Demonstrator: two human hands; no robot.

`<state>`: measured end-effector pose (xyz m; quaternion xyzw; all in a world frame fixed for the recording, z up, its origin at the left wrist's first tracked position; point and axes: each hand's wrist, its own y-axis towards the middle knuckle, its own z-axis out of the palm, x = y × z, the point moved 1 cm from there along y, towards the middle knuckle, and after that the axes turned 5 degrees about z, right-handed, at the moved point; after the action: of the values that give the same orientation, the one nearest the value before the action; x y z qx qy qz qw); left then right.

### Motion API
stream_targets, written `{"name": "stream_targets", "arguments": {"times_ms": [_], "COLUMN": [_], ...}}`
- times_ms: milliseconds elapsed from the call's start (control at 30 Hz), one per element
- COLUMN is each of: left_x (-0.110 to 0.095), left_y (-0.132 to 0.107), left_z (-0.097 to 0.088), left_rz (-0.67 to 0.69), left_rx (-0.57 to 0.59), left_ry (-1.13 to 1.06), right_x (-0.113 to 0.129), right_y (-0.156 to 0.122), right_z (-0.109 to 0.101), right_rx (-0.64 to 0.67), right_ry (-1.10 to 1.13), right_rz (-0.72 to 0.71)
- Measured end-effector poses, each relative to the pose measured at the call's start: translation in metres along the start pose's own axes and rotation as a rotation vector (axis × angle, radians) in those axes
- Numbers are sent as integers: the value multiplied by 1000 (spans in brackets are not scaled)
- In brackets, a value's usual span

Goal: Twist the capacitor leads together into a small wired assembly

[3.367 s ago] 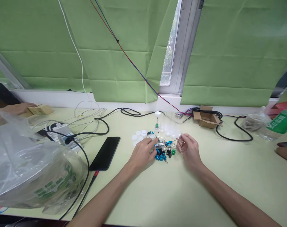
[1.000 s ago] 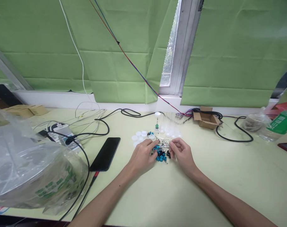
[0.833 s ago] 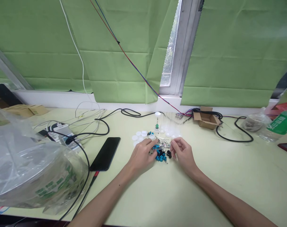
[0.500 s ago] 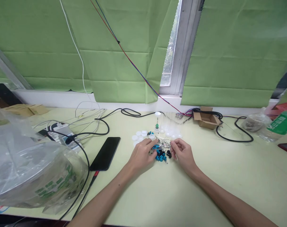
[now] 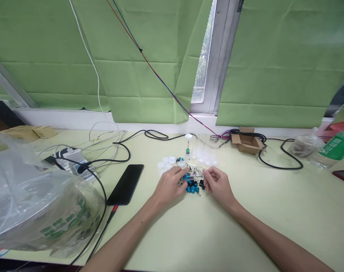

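Small shiny blue and black parts [image 5: 192,187] lie in a pile between my hands, some with thin metal ends. My left hand [image 5: 169,184] is at the pile's left side, its thumb and fingers curled around a small blue part [image 5: 185,176]. Thin metal pieces [image 5: 195,174] lie between the fingertips of both hands. My right hand [image 5: 218,184] is on the pile's right, thumb and index finger pinched together near the metal ends; what they pinch is too small to make out. Just beyond stands a clear tube [image 5: 188,145] with a white cap and a green part inside.
White caps [image 5: 166,162] sit behind my left hand, and clear tubes [image 5: 206,156] behind my right. A black phone [image 5: 125,184] and a large plastic bag [image 5: 47,211] are on the left. Black cables [image 5: 157,136], a small cardboard box [image 5: 247,143] and a green-labelled bottle [image 5: 334,149] line the back.
Both hands keep nearly the same position and grip over the pile. The whole view has shifted very slightly.
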<state>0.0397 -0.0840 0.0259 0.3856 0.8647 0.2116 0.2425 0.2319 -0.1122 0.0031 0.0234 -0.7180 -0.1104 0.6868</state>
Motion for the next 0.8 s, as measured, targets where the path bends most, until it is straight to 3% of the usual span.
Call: {"name": "stream_targets", "arguments": {"times_ms": [800], "left_x": [2], "left_y": [-1], "left_z": [-1], "left_rz": [64], "left_rx": [-16], "left_ry": [22], "right_x": [2], "right_y": [-2], "right_z": [2], "right_rx": [77], "right_ry": [-6], "right_rz": [30]}}
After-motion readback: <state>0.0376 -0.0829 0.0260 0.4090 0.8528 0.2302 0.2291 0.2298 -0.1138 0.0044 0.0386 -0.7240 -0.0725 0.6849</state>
